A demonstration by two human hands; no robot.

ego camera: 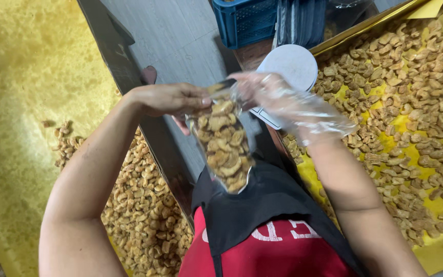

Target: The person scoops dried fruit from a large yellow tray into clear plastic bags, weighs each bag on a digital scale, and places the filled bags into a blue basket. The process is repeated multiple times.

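Observation:
A clear plastic pouch [225, 146] filled with roasted cashew nuts hangs upright in front of my chest. My left hand [167, 98], bare, pinches the pouch's top edge from the left. My right hand [283, 100], inside a loose transparent plastic glove, grips the same top edge from the right. Both hands meet at the mouth of the pouch. My black apron and red shirt [267, 241] show below it.
Loose cashews lie spread on a yellow-lined tray [437, 251] to my right and another pile [144, 215] to my left. A small white scale [290, 64] sits behind the hands. A blue plastic crate [244, 20] stands farther back on the grey floor.

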